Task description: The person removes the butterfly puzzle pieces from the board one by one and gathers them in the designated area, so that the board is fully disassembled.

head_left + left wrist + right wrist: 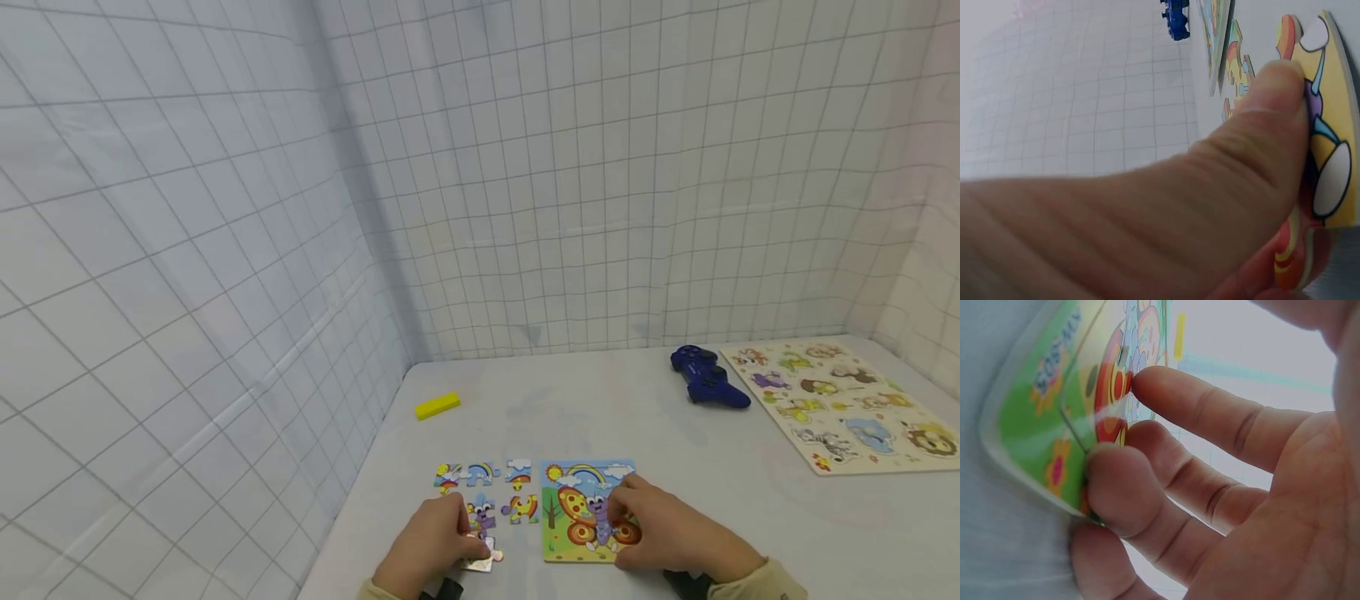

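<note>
In the head view my left hand pinches a butterfly jigsaw piece at the lower edge of a loose group. The left wrist view shows the thumb pressed on that piece, with its yellow ground and white feet; a finger shows at its lower side. Other jigsaw pieces lie just beyond. To the right is a square butterfly puzzle board. My right hand rests on its right side. In the right wrist view several loosely bent fingertips touch the board's face and edge, gripping nothing.
A yellow block lies at the back left of the white table. Towards the back right are a blue game controller and a large animal puzzle board. Gridded white sheets hang behind and at the sides.
</note>
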Available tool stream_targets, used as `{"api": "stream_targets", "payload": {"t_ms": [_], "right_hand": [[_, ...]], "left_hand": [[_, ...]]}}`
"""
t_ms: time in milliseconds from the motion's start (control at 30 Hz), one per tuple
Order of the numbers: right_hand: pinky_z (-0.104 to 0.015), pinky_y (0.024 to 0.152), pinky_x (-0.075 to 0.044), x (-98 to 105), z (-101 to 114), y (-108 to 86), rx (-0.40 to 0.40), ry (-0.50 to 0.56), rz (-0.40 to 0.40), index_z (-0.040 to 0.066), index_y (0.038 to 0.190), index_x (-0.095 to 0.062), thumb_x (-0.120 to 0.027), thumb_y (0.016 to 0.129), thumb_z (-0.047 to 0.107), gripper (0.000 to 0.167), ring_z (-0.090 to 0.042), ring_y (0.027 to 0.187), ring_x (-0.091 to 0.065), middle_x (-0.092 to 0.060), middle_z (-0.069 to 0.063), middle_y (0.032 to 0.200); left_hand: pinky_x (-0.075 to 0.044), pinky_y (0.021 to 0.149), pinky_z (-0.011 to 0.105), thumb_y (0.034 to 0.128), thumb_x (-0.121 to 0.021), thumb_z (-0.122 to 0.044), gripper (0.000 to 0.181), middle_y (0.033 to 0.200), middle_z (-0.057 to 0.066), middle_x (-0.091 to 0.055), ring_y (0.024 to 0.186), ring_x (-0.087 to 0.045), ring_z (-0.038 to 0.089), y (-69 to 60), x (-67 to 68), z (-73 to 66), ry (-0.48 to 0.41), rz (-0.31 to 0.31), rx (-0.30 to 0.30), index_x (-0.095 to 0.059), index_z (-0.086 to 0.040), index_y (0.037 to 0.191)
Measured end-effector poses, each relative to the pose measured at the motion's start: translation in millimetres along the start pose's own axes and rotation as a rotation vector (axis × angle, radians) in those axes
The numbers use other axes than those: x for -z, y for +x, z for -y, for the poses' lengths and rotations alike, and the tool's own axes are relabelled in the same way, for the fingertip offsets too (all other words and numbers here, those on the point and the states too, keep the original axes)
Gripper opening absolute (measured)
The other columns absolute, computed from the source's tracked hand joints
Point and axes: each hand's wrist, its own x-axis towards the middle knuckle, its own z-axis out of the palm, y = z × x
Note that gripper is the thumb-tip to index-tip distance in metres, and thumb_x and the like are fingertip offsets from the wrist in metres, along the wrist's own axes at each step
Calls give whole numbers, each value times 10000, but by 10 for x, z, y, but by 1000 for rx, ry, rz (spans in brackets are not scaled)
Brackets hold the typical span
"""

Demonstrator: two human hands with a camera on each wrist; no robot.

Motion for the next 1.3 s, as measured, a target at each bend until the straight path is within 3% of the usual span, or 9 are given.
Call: {"api": "stream_targets", "payload": {"t_ms": [267,567,733,767,833,933,1033,1167,1300], "right_hand": [[-249,692,-405,6,-8,-2,-7,9,11,221,991,-627,-878,741,281,358,-92,840,-481,-497,25,1031],[-250,697,-406,17,-21,-8,-1,7,3,224,990,-629,-882,740,285,361,-88,836,-480,-498,32,1031],[-247,703,-406,10,-20,-5,2,22,4,223,986,-633,-882,738,274,355,-90,846,-482,-501,29,1036],[-246,705,-406,9,-19,-6,1,22,6,224,986,-634,-882,738,275,355,-92,848,-483,-501,29,1036],[-247,704,-409,8,-17,-9,-5,21,9,226,987,-637,-882,737,277,354,-95,848,-485,-503,28,1036],[-247,699,-410,12,-19,-13,-5,1,4,231,992,-636,-881,736,284,358,-92,841,-482,-499,33,1035],[-248,678,-406,21,-25,-20,1,-12,-12,229,989,-636,-881,728,282,362,-90,823,-479,-501,31,1025],[-239,678,-408,16,-36,-16,31,-13,-24,233,977,-633,-884,724,288,361,-73,818,-483,-506,41,1017],[-228,687,-413,15,-56,1,61,-20,-32,243,974,-632,-887,724,299,362,-51,820,-485,-504,60,1014]], "left_hand": [[-393,591,308,740,-936,-351,477,757,-8,-564,688,-492,160,22,0,-86,75,15,104,-546,-102,856],[-392,588,307,707,-943,-409,511,733,-23,-564,673,-487,150,38,-9,-96,108,0,93,-544,-121,843],[-404,577,320,735,-927,-402,481,751,-34,-557,651,-479,142,12,-31,-199,215,-24,92,-569,-127,901],[-406,576,317,756,-913,-404,463,765,-42,-551,646,-473,135,7,-50,-239,250,-43,78,-579,-133,927],[-407,566,285,811,-873,-398,402,786,-65,-542,626,-460,104,6,-136,-311,295,-109,-7,-595,-152,964],[-426,580,220,904,-795,-377,271,838,-100,-540,658,-471,29,31,-330,-461,302,-191,-208,-614,-197,994],[-475,670,187,965,-732,-358,186,944,-125,-565,783,-511,-29,103,-544,-648,251,-153,-377,-642,-219,1050],[-497,808,206,1005,-673,-359,206,1077,-131,-562,934,-519,-28,245,-767,-877,205,-15,-416,-651,-215,1151],[-464,801,182,1011,-649,-296,159,1067,-115,-525,951,-474,-10,380,-935,-980,190,-3,-440,-646,-190,1129]]}}
